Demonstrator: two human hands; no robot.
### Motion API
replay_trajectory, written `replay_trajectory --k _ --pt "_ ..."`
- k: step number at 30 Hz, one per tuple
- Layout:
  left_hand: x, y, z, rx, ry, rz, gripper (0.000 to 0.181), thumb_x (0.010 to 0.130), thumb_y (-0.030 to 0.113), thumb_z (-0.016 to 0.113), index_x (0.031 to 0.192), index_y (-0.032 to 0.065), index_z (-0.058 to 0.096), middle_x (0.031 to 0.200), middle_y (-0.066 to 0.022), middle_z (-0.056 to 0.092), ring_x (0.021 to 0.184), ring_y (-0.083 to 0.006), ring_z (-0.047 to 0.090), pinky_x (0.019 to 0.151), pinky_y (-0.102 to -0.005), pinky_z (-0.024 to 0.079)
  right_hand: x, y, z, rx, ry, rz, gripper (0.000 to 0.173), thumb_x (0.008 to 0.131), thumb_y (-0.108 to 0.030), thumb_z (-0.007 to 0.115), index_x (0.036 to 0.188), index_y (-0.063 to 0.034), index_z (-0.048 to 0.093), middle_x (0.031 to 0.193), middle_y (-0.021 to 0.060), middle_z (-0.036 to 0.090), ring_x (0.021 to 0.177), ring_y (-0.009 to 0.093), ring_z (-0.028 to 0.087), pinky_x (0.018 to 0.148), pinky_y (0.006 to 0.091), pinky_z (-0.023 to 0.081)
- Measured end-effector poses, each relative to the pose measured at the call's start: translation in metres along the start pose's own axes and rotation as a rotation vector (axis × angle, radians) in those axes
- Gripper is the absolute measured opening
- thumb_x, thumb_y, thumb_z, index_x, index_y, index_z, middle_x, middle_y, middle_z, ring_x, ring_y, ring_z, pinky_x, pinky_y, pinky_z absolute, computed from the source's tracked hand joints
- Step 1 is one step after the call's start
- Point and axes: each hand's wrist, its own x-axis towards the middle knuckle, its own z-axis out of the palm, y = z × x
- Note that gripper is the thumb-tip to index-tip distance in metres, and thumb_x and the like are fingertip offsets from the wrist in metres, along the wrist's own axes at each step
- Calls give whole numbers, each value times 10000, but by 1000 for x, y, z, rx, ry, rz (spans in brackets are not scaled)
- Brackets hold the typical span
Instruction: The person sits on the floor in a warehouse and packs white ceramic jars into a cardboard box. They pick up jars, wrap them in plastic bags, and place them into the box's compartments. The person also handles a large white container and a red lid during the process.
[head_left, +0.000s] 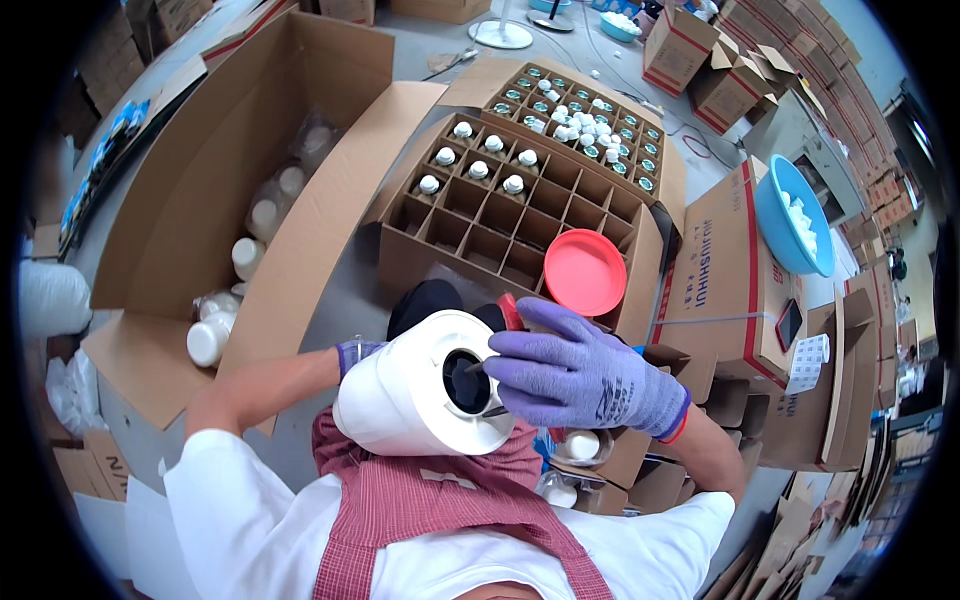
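A large white plastic container (397, 390) lies tilted across my lap, its dark round opening facing right. My left hand (360, 354), in a purple glove, is mostly hidden behind it; only the wrist and cuff show. Gloved in purple too, my right hand (577, 367) is at the opening, fingertips on a thin dark pointed tool (493, 411) whose kind I cannot tell. Part of a red handle (510, 311) shows above that hand. Beyond, a divided carton (480, 259) holds several white-capped bottles (478, 171), with a red round plastic lid (585, 271) on its near right corner.
An open carton (247, 135) with white containers stands at the left. Behind the divided carton is another (517, 127), with loose white caps on its bottles. At the right, a blue basin (795, 217) of white pieces and a phone (788, 325) rest on a taped carton (720, 262).
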Motion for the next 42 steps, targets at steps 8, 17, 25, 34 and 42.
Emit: replay_trajectory --k 8,17,25,34,42 --pt "-31 27 40 194 -132 185 330 995 234 546 1256 39 602 1139 -98 681 1003 -155 654 885 -314 516 35 -51 -5 44 -71 55 319 789 -231 715 1088 -129 673 1251 78 607 1186 277 570 1035 456 479" --pt "-47 32 44 318 -150 262 317 985 195 569 1261 42 600 1183 -96 663 1037 -134 631 917 -304 504 46 -44 -7 11 -63 -24 339 766 -198 733 1078 -96 654 1225 103 604 1126 297 595 1011 461 493" --pt "-42 -6 34 118 214 50 312 976 160 589 1266 44 599 1223 -94 647 1067 -116 612 946 -295 492 22 -33 24 304 -53 327 251 712 -208 721 903 -119 583 897 73 587 810 267 624 740 387 543" --pt "-11 10 10 -330 1223 -352 299 878 32 484 1105 -16 672 1023 -116 711 930 -185 667 844 -294 528 -26 44 94 942 257 1429 253 941 -258 617 935 -9 577 758 -20 530 703 62 460 624 274 424" --pt "-80 -27 111 -92 779 -342 589 925 247 626 1407 -16 411 1339 -200 534 1258 -304 512 1070 -367 404 -168 160 213 974 792 1613 164 967 -224 604 1023 -79 553 697 29 566 506 150 590 438 277 509"
